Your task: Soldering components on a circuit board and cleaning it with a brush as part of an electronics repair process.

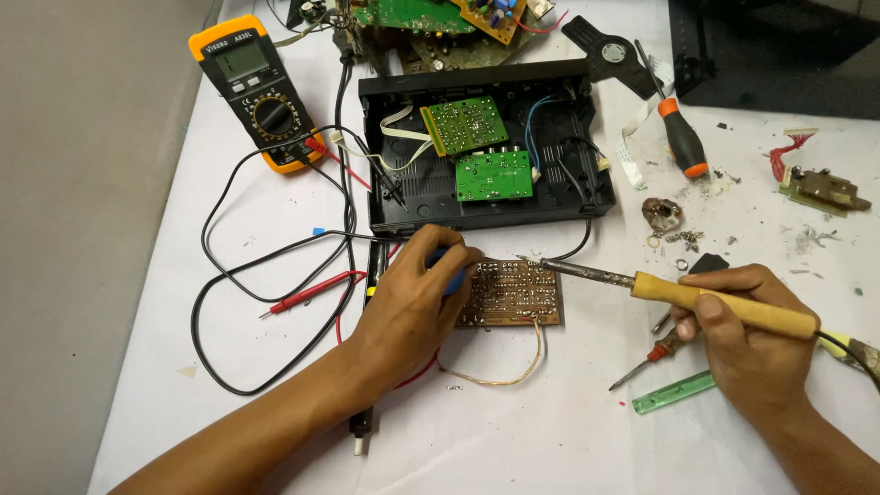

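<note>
A brown circuit board [513, 293] lies solder side up on the white table. My left hand [412, 302] rests at its left edge, fingers curled around a blue object [454, 278] that is mostly hidden. My right hand [747, 335] grips the wooden handle of a soldering iron [642, 284]; the metal tip reaches the board's upper right corner. A thin bare wire [513, 367] loops out from under the board toward me.
An open black case [587, 137] with two green boards sits behind. An orange multimeter [252, 87] with black and red leads [302, 293] lies left. An orange-handled screwdriver [683, 137], small screwdriver [646, 362], green ruler [674, 392] and loose screws [683, 238] lie right.
</note>
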